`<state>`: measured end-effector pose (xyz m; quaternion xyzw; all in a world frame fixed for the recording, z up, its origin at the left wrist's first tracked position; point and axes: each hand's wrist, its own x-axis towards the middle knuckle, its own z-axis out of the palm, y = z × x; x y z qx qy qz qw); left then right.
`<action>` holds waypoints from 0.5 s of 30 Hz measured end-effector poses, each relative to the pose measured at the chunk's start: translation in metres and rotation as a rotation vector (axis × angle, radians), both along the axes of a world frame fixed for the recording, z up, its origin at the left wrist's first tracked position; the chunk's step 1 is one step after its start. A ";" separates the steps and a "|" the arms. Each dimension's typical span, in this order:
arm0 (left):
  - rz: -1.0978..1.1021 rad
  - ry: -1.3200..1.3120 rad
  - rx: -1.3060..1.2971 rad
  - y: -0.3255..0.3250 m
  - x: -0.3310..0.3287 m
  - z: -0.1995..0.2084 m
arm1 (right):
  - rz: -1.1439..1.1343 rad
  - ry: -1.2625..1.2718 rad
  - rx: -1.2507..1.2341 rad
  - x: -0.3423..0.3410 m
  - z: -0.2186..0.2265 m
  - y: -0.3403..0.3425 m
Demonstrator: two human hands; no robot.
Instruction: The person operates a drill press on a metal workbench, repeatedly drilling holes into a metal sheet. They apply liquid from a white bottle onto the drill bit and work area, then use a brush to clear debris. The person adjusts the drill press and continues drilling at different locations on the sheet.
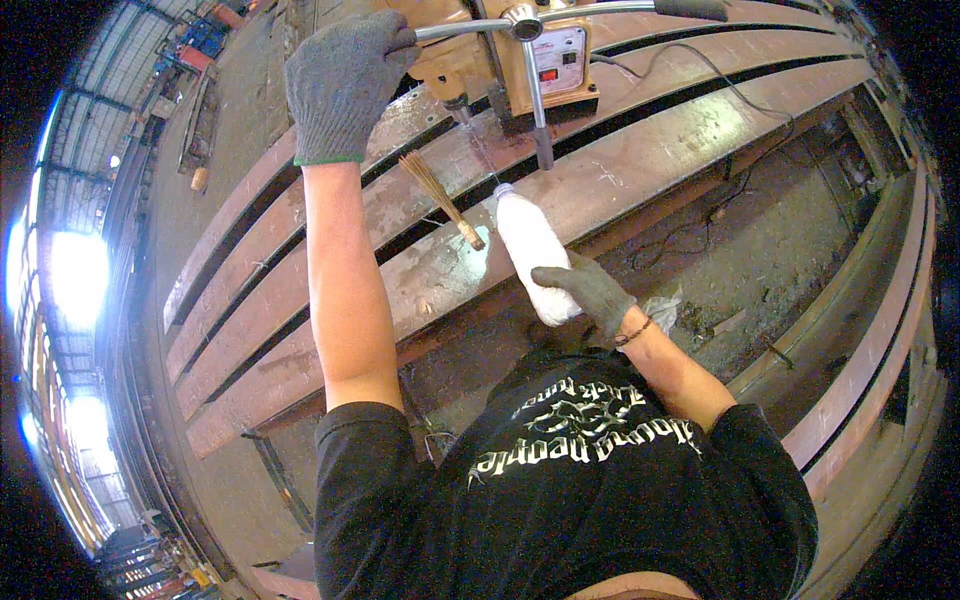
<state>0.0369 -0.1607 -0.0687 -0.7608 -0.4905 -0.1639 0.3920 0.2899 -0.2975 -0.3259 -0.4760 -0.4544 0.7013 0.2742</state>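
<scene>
My left hand (345,85), in a grey knitted glove, is closed round one end of the silver feed lever (465,29) on an orange-yellow drill press (512,85). My right hand (592,290), gloved too, grips a white plastic bottle (530,240) near its base. The bottle is tilted, its nozzle (503,189) aimed at the drill's cutter (457,108), and a thin stream of liquid runs between them. Between my arms, a straw-bristled brush (440,200) lies on a steel beam (400,285), beside a wet, shiny patch. The cutter's tip is hard to make out.
Several long rusty steel beams (640,140) lie side by side with dark gaps between them. A black cable (715,68) runs from the machine across them to the right. More beams (880,350) stand at the right, with dirt-covered ground (740,260) between.
</scene>
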 end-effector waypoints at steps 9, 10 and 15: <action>0.042 -0.090 -0.059 -0.003 0.002 -0.003 | -0.018 -0.005 -0.023 -0.001 0.002 0.002; 0.041 -0.104 -0.075 -0.004 0.002 -0.004 | -0.016 -0.019 -0.007 -0.001 0.002 0.003; -0.014 -0.136 -0.044 0.002 -0.005 -0.009 | -0.020 0.001 -0.003 -0.002 -0.003 0.001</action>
